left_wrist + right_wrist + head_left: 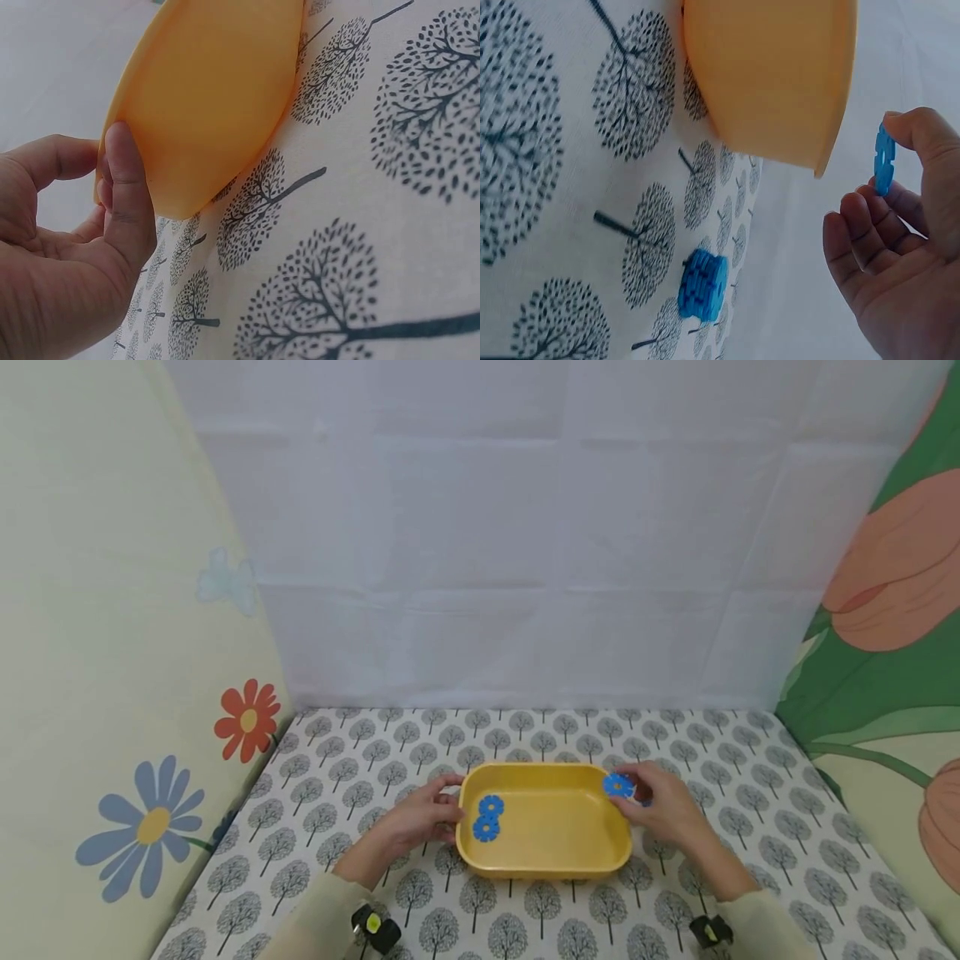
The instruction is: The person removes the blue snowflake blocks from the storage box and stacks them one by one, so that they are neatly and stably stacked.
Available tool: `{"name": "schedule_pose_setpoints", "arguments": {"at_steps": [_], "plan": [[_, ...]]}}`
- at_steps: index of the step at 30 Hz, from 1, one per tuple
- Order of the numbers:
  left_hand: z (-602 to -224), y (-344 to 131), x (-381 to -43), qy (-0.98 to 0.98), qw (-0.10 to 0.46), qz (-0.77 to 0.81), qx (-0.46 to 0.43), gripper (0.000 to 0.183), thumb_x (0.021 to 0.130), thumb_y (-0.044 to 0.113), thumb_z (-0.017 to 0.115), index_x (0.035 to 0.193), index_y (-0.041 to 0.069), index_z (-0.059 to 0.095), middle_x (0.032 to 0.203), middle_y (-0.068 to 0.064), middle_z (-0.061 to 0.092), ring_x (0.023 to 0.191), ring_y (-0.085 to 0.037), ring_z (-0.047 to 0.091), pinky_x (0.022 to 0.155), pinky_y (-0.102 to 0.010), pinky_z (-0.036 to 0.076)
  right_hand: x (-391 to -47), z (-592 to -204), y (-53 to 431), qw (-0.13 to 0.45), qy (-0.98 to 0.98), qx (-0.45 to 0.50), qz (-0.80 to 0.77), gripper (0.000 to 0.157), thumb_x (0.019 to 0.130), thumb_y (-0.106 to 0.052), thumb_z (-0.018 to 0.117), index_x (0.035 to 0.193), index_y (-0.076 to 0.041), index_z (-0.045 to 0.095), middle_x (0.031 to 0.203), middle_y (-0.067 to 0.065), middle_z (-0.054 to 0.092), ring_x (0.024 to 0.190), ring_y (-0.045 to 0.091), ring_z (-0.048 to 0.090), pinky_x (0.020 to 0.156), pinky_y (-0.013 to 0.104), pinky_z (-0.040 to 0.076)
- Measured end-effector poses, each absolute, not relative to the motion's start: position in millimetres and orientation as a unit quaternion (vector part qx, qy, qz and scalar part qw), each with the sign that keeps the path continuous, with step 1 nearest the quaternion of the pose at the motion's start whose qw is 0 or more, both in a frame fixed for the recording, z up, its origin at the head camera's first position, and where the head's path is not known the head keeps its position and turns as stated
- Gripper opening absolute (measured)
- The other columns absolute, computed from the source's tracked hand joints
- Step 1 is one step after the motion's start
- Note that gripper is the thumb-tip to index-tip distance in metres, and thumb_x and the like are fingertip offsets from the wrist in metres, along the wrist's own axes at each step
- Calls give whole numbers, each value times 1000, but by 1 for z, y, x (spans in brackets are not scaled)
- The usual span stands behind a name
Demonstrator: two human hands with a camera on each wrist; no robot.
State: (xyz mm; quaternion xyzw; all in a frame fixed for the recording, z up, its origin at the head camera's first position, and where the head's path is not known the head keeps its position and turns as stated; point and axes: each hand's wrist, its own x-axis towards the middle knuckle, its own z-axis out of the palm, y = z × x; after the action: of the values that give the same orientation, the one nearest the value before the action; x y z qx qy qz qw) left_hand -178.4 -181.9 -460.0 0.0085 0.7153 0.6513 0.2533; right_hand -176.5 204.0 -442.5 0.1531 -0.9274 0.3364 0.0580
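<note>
A yellow rectangular plastic basin (551, 864) with rounded corners stands in the middle of the table in the head view. My left hand (422, 814) grips its left end, thumb (127, 180) against the wall and fingers around the rim. Two blue notched building discs (491, 806) lie side by side on its floor at the left. Over the right rim, my right hand (660, 797) pinches another blue notched building disc (884, 160) between thumb and fingertips. The right wrist view shows that disc edge-on, apart from the basin's wall.
A short stack of blue discs (703, 285) sits on the table right of the basin, hidden behind my right hand in the head view. A tree-print cloth (315, 818) covers the table. White fabric (480, 527) hangs behind, with flower-print panels at both sides.
</note>
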Motion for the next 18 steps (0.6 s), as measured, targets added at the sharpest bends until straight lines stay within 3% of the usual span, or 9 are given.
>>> {"name": "schedule_pose_setpoints", "arguments": {"at_steps": [10,18], "plan": [[-462,-181,-179,715,251,652,2,65,93,3,65,151,5,36,100,-12,59,75,-20,64,65,-30,58,-180,-454,231,79,-934,131,324,42,86,-18,79,121,0,66,105,11,64,81,15,56,66,24,51],[-462,-180,-179,717,246,652,-4,65,92,3,65,150,5,36,102,-13,58,76,-20,63,65,-30,58,-183,-465,251,85,-933,102,334,46,89,-19,79,127,2,64,104,12,64,80,15,56,66,23,50]]}}
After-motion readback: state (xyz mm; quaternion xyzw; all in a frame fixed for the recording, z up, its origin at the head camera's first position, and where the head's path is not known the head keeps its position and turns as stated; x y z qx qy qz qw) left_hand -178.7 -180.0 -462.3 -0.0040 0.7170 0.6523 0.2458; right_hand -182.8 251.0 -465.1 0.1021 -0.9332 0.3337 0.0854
